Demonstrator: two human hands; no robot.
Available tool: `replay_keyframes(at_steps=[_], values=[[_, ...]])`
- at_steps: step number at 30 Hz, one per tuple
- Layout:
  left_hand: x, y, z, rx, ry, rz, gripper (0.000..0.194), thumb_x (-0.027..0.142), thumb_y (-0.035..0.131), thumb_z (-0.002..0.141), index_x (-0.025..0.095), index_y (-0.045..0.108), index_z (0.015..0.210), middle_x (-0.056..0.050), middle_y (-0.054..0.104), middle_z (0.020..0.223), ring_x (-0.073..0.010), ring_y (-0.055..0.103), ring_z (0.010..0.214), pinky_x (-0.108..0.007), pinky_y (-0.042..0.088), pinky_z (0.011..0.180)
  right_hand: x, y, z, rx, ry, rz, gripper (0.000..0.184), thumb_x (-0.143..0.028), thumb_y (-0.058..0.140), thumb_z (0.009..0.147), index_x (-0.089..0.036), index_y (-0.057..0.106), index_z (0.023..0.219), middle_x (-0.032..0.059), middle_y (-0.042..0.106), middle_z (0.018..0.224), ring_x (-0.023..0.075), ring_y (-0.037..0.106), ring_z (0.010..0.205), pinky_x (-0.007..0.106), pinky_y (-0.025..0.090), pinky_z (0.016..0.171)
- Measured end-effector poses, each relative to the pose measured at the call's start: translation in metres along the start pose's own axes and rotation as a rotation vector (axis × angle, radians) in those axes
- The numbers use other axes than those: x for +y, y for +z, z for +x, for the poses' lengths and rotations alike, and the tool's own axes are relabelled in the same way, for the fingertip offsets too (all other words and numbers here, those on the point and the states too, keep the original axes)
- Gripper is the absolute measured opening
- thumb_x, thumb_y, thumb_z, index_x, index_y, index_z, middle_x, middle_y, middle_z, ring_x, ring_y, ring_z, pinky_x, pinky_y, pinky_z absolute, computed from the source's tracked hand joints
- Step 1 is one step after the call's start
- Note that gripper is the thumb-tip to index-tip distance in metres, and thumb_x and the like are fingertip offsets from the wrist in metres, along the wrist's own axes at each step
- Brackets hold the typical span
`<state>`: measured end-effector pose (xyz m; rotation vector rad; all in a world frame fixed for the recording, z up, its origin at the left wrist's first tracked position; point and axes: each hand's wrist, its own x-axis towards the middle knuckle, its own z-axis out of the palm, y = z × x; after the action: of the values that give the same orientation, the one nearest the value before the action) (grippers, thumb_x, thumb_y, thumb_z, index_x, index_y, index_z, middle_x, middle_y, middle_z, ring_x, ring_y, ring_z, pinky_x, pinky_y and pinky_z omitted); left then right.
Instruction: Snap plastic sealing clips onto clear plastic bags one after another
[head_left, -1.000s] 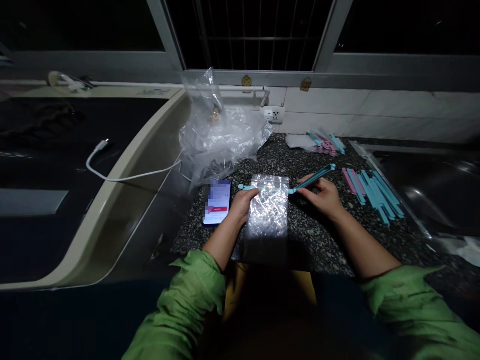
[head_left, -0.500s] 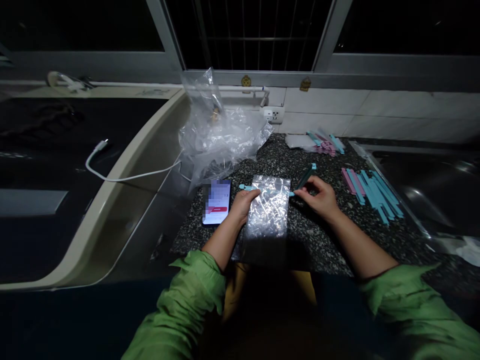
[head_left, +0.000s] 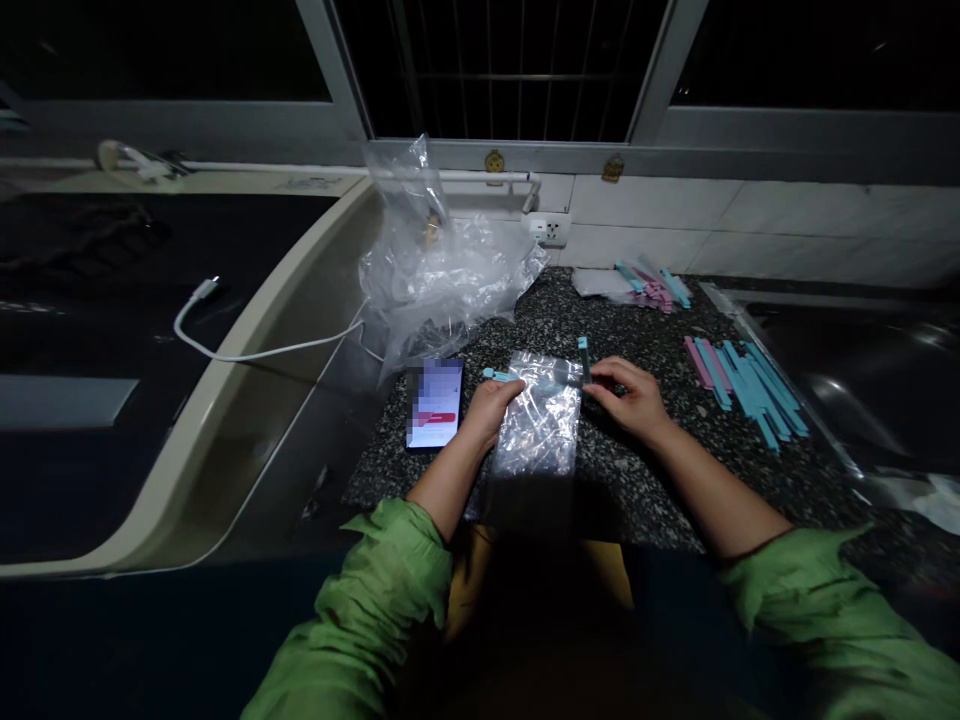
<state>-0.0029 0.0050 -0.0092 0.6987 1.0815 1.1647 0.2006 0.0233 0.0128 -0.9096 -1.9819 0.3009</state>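
A clear plastic zip bag (head_left: 538, 425) lies in front of me, with a light-blue bag sealing clip (head_left: 499, 375) across its upper part. My left hand (head_left: 491, 408) pinches the bag's left edge together with the clip, whose tip sticks out to the left. On the bag's right side, my right hand (head_left: 630, 398) holds the clip's other bar (head_left: 584, 355) between thumb and fingers. That bar stands up at an angle from the bag. The bag's lower part is in shadow.
A lit phone (head_left: 435, 405) lies left of the bag. Crumpled clear plastic (head_left: 457, 265) is behind it. Blue and pink clips (head_left: 750, 385) lie at right by the sink (head_left: 862, 370), and more clips (head_left: 652, 285) near the wall. A white cable (head_left: 285, 358) runs at left.
My right hand has swung the clip's upper bar from leaning far right to nearly upright, moving slightly left. My left hand and the bag have shifted slightly right.
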Motion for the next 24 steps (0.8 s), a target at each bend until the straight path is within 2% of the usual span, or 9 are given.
replay_keyframes(at_steps=[8,13,24], values=[[-0.0009,0.0000,0.0000,-0.007,0.008,0.017,0.024,0.033,0.068,0.053,0.014,0.057,0.045,0.002,0.050,0.038,-0.0079,0.039,0.035,-0.022,0.027,0.042,-0.0005,0.0014,-0.0013,-0.033,-0.016,-0.009,0.014,-0.033,0.059,0.076,-0.022,0.064,0.084,0.0044,0.064,0.080,0.0152,0.057,0.068,0.029,0.048,0.059],[0.0030,0.0025,-0.0039,0.010,0.001,0.047,0.028,0.033,0.068,0.054,0.015,0.053,0.039,0.002,0.049,0.036,-0.0076,0.038,0.033,-0.022,0.025,0.040,0.0002,0.0038,-0.0021,-0.035,-0.057,0.000,0.013,-0.030,0.059,0.077,-0.022,0.065,0.085,0.0054,0.064,0.081,0.0163,0.059,0.073,0.031,0.049,0.065],[-0.0004,0.0033,-0.0017,0.029,0.020,0.076,0.028,0.032,0.066,0.057,0.015,0.052,0.040,0.002,0.048,0.036,-0.0073,0.038,0.032,-0.022,0.025,0.039,-0.0003,0.0073,-0.0039,-0.071,-0.053,-0.014,0.016,-0.031,0.058,0.078,-0.022,0.066,0.088,0.0055,0.064,0.082,0.0162,0.060,0.073,0.032,0.050,0.065]])
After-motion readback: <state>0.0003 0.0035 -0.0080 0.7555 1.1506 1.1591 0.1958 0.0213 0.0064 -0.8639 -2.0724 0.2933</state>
